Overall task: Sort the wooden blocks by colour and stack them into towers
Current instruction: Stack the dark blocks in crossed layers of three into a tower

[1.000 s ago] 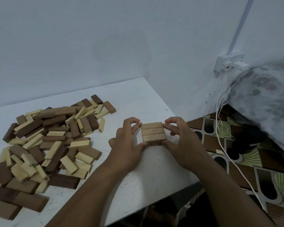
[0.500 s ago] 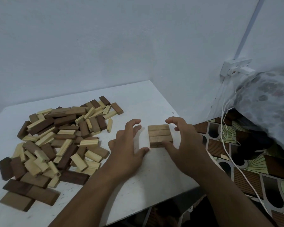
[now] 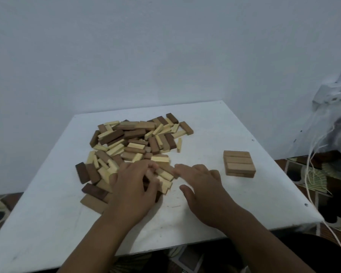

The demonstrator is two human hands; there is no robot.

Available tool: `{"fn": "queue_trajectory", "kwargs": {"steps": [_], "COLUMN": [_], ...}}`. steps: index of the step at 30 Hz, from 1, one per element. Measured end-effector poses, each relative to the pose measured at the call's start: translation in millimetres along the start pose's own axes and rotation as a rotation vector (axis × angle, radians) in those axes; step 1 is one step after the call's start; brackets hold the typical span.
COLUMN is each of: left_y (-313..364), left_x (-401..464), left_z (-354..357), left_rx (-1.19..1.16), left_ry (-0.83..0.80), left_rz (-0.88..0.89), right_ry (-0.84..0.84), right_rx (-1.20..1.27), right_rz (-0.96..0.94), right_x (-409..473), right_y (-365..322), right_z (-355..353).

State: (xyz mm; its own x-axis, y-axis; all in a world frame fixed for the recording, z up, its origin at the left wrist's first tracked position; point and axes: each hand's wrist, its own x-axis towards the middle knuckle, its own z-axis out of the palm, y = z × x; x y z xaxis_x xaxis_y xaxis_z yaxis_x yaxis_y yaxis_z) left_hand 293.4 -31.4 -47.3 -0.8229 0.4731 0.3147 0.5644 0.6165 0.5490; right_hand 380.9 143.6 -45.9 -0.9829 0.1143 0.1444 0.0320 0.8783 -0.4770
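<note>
A loose pile of wooden blocks in dark brown, mid brown and pale yellow lies on the left half of the white table. A low tower of mid-brown blocks, two layers with three blocks on top, stands apart at the right. My left hand is over the pile's near edge, its fingers curled around a block there. My right hand lies beside it, fingers stretched out and touching a mid-brown block at the pile's edge. Blocks under my left hand are hidden.
The table stands against a pale wall. White cables hang from a wall socket at the right, over a patterned floor mat. The table's right edge runs close to the tower.
Both hands have let go of the mid-brown tower and moved left to the pile's near edge. The view has shifted, so the tower now sits to the right.
</note>
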Motion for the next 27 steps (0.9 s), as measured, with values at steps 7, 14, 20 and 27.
{"fn": "queue_trajectory", "kwargs": {"steps": [7,14,20,27], "left_y": [-20.1,-19.7,-13.1,-12.4], "left_x": [2.7,18.0,25.9,25.8], "left_z": [-16.9,-20.8,-22.2,-28.7], "left_rx": [0.125,0.193,0.182,-0.044], "left_ry": [0.014,-0.045,-0.038,0.1], "left_rz": [-0.117,-0.065,-0.01,-0.169], "right_ry": [0.062,0.083,0.116,0.162], "right_rx": [-0.076,0.003,0.051,0.171], "right_rz": [0.086,0.159,0.145,0.128], "right_x": [5.9,4.6,1.9,-4.2], "right_y": [2.2,13.5,11.5,-5.1], "right_z": [2.6,3.3,1.3,5.6]}}
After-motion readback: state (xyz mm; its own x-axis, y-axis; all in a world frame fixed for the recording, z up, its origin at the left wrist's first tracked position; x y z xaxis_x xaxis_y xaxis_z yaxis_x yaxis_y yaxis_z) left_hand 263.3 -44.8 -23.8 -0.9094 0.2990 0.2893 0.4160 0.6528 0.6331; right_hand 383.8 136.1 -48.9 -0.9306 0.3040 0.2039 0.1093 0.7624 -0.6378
